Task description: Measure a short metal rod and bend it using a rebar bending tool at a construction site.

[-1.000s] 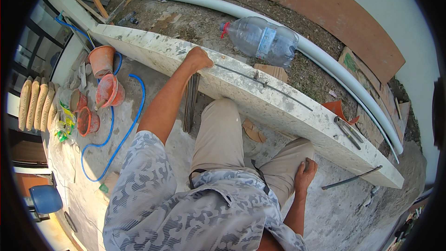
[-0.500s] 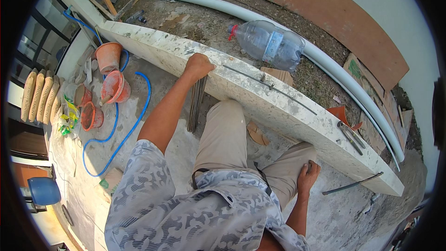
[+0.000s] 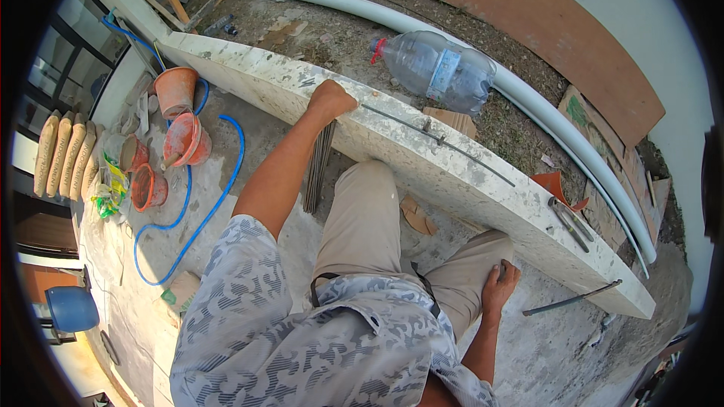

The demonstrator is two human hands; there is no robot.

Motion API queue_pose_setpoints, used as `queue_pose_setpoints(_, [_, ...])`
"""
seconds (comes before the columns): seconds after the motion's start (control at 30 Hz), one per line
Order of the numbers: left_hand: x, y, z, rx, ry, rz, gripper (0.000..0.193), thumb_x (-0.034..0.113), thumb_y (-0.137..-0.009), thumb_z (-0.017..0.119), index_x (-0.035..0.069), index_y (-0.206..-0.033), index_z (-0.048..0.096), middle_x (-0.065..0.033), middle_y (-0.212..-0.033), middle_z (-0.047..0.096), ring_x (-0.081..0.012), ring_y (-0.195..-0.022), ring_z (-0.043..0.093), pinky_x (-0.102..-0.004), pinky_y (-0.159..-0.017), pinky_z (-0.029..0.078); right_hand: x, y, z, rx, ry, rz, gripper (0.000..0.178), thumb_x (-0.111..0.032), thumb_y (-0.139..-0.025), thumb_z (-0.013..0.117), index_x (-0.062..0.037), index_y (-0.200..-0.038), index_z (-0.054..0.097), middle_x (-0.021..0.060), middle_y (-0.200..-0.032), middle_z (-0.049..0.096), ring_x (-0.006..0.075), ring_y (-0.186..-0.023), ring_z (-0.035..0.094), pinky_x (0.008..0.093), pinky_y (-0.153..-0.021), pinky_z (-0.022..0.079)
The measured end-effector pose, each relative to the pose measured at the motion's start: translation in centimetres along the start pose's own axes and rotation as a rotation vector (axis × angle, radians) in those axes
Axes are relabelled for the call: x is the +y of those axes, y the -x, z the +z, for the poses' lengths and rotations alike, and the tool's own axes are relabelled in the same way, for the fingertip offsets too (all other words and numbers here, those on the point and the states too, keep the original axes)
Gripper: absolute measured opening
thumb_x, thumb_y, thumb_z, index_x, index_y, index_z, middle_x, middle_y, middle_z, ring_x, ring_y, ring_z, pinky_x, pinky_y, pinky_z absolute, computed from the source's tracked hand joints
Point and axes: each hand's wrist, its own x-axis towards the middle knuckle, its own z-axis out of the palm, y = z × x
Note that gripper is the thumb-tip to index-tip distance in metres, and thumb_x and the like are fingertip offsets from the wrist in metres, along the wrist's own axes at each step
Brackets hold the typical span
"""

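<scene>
My left hand (image 3: 330, 102) is closed on the top of a pale low wall (image 3: 249, 68); what its fingers hold, if anything, is hidden. Just right of its knuckles starts a thin dark metal rod (image 3: 479, 160), which lies along the wall top across a small peg-like piece (image 3: 431, 133). My right hand (image 3: 501, 286) rests by my right knee, its fingers curled around a small dark thing too little to name. Further right on the wall lie pincers (image 3: 569, 222) with long handles. Below my left hand stands a bundle of thin rods (image 3: 318, 173) against the wall.
Beyond the wall lie a large clear plastic bottle (image 3: 437, 71) and long white pipes (image 3: 543, 117). Another dark rod (image 3: 573, 298) sticks out over the wall's near edge. On the left are orange buckets (image 3: 188, 139), a blue hose (image 3: 230, 181) and brown sacks (image 3: 64, 154).
My left hand has slid slightly right along the wall top, closer to the rod's end. My right hand stays by my knee.
</scene>
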Motion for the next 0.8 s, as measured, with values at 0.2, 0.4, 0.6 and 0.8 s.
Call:
queue_pose_setpoints(0.2, [-0.3, -1.2, 0.0, -0.05, -0.02, 0.071, 0.028, 0.018, -0.058, 0.074, -0.008, -0.066, 0.066, -0.0233, -0.075, 0.07, -0.0322, -0.068, 0.068, -0.0398, -0.066, 0.055, -0.4, 0.0, -0.1, 0.002, -0.007, 0.019, 0.028, -0.009, -0.092, 0.063, 0.0006, -0.118, 0.064, 0.0231, -0.114, 0.056, 0.0414, -0.109, 0.055, 0.0493, -0.096, 0.045])
queue_pose_setpoints(0.4, [-2.3, 0.7, 0.1, -0.145, -0.038, 0.143, 0.029, 0.019, -0.059, 0.074, -0.006, -0.061, 0.059, -0.0163, -0.066, 0.064, -0.0259, -0.057, 0.056, -0.0391, -0.058, 0.049, -0.2, 0.0, 0.0, 0.013, -0.007, 0.032, 0.027, -0.009, -0.092, 0.064, 0.0006, -0.117, 0.064, 0.0237, -0.115, 0.056, 0.0414, -0.11, 0.055, 0.049, -0.097, 0.045])
queue_pose_setpoints(0.6, [-8.2, 8.6, 2.5, -0.207, 0.249, 0.079, 0.027, 0.019, -0.073, 0.077, -0.006, -0.076, 0.071, -0.0159, -0.069, 0.067, -0.0256, -0.061, 0.063, -0.0379, -0.062, 0.053, 0.0, 0.0, -0.1, 0.008, -0.027, -0.01, 0.028, -0.007, -0.091, 0.064, 0.0004, -0.118, 0.063, 0.0234, -0.113, 0.057, 0.0414, -0.109, 0.055, 0.0489, -0.097, 0.044])
queue_pose_setpoints(0.8, [-16.1, 12.3, 5.7, -0.091, 0.175, -0.002, 0.033, 0.027, -0.082, 0.077, -0.005, -0.092, 0.076, -0.0205, -0.09, 0.076, -0.0334, -0.087, 0.074, -0.0424, -0.08, 0.057, -0.2, -0.1, 0.3, 0.012, -0.037, -0.023, 0.032, -0.006, -0.091, 0.065, 0.0006, -0.122, 0.062, 0.0242, -0.119, 0.058, 0.0429, -0.114, 0.055, 0.0497, -0.101, 0.044])
